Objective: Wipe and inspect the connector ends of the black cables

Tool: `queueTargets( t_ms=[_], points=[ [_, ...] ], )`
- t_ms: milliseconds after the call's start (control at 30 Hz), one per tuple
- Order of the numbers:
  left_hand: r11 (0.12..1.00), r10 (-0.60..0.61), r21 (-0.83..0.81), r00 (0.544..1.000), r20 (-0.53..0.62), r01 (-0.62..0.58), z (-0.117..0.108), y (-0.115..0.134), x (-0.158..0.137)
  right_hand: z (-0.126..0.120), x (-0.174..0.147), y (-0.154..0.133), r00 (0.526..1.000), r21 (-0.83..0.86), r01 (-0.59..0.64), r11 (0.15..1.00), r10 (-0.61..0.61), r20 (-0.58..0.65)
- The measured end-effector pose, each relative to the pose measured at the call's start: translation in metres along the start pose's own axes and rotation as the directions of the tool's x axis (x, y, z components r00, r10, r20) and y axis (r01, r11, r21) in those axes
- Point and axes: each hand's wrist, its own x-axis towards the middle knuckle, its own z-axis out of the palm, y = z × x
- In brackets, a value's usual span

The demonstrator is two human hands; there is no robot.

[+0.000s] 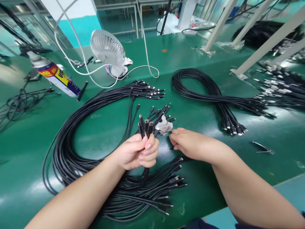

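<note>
My left hand is closed around a small bunch of black cable ends, their plugs standing upright above my fist. My right hand lies palm down on the green table just to the right, fingertips pinching near a loose cable end; what it grips is hidden. A small crumpled grey cloth lies between the two hands, just beyond them. A large loop of black cables runs from the left around under my left arm, with many plug ends fanned out below my hands.
A second coiled cable bundle lies at the right. A spray can lies at the left, a small white fan with white cords behind. Tweezers rest at the right. More cables pile at the far right beside white frame legs.
</note>
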Motion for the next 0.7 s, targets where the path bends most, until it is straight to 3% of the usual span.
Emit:
queueTargets(
  t_ms=[133,200,300,367,433,500,600,700],
  points=[
    [0.998,0.032,0.053,0.998,-0.059,-0.029,0.0,-0.002,0.002,-0.005,0.002,0.002,0.996,0.07,0.027,0.997,-0.021,-0.082],
    [0.994,0.053,0.099,0.995,-0.087,-0.045,-0.001,-0.004,0.003,-0.008,0.001,0.002,0.978,0.19,0.071,0.979,-0.031,-0.204],
    [0.984,0.081,0.171,0.986,-0.143,-0.056,-0.003,-0.006,0.006,-0.011,0.0,0.001,0.879,0.395,0.21,0.894,0.005,-0.477],
    [0.977,0.082,0.209,0.979,-0.185,-0.043,-0.004,-0.008,0.008,-0.009,-0.001,-0.001,0.807,0.518,0.309,0.798,0.068,-0.586],
    [0.971,0.073,0.24,0.972,-0.224,-0.018,-0.005,-0.009,0.01,-0.004,0.001,-0.003,0.787,0.614,0.386,0.688,0.101,-0.609],
    [0.963,0.059,0.27,0.966,-0.25,0.011,-0.005,-0.011,0.012,0.003,0.005,-0.007,0.808,0.67,0.416,0.615,0.088,-0.582],
    [0.948,0.051,0.316,0.956,-0.289,0.045,-0.007,-0.013,0.014,0.01,0.012,-0.016,0.832,0.689,0.365,0.627,0.113,-0.544],
    [0.936,0.09,0.349,0.919,-0.384,0.054,-0.01,-0.013,0.015,0.002,0.01,-0.025,0.816,0.647,0.338,0.683,0.13,-0.563]
  ],
)
